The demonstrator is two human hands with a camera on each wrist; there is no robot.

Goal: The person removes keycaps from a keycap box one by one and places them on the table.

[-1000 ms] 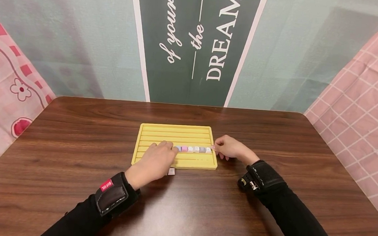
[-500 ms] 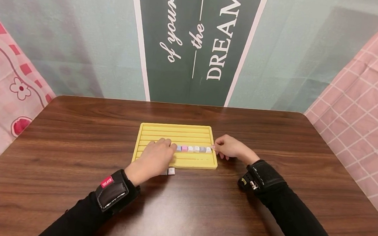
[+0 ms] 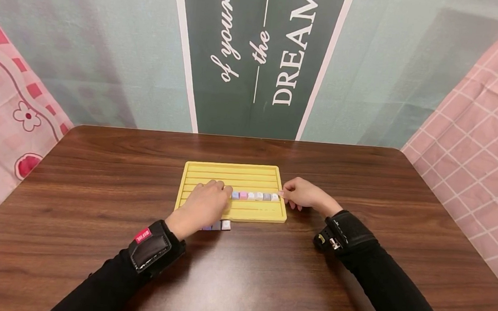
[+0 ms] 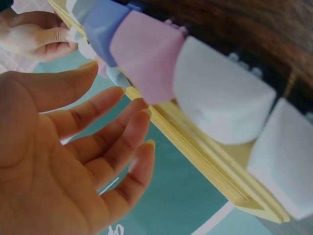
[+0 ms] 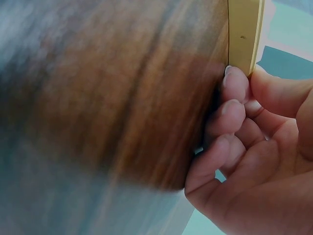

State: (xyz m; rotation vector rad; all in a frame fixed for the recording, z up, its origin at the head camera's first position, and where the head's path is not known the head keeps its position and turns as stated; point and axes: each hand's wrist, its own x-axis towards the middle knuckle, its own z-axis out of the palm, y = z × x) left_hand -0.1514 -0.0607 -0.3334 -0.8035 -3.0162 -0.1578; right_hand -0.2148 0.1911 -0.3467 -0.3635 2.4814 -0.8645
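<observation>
A yellow grooved tray (image 3: pixel 259 216) lies on the table. One of its grooves bears a row of several keycaps, among them a blue keycap (image 3: pixel 235 195), a pink keycap (image 3: pixel 243 195) and a grey keycap (image 3: pixel 266 197). Over the tray's left half, my left hand (image 3: pixel 206 202) has its fingers loosely bent. In the left wrist view the fingertips come close to a light blue keycap (image 4: pixel 117 77); whether they touch it is unclear. My right hand (image 3: pixel 302 194) pinches the tray's right rim between thumb and fingers, as the right wrist view shows.
More keycaps stand along the tray's front edge, including a white keycap (image 3: pixel 226 225) and a grey keycap (image 3: pixel 216 226); the left hand partly covers them. Brown wooden table (image 3: pixel 265 279) surrounds the tray. Behind it hangs a printed curtain (image 3: pixel 252 116).
My left hand has shifted slightly leftward and back, uncovering more of the keycaps at the tray's front. The right hand stays at the tray's rim.
</observation>
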